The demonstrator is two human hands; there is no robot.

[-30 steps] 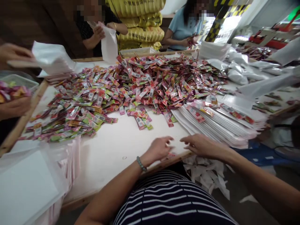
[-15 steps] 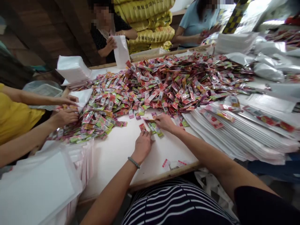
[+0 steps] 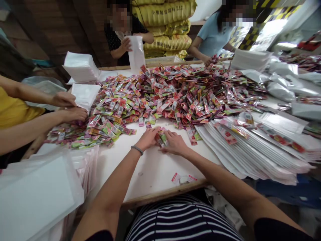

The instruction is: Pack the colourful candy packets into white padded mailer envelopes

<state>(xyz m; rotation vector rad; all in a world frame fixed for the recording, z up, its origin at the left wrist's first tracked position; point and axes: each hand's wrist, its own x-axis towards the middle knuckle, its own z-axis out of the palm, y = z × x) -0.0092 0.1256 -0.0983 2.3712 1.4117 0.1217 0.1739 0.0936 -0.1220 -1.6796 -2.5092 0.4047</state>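
My left hand [image 3: 148, 138] and my right hand [image 3: 176, 144] close in from both sides on a small bunch of colourful sachets [image 3: 162, 138] at the near edge of the big heap. The bunch shows red, green and silver wrappers; what the sachets contain I cannot tell. My right fingers curl over the bunch from the right, while my left fingers press its left side, partly hidden. Beyond them spreads the large heap of sachets [image 3: 173, 90] on the white tabletop [image 3: 140, 174].
White bags lie fanned in a stack [image 3: 240, 150] at right, a few sachets on top. More white bags [image 3: 37, 190] stand near left. A co-worker's hands [image 3: 72, 110] hold a white bag [image 3: 85, 95]. Two other people work across the table. Torn wrapper scraps [image 3: 184, 178] lie near the edge.
My hands have come together around the sachets, my left moving up and my right turning inward. At left, the co-worker's hands have shifted on the white bag. The view has tilted slightly.
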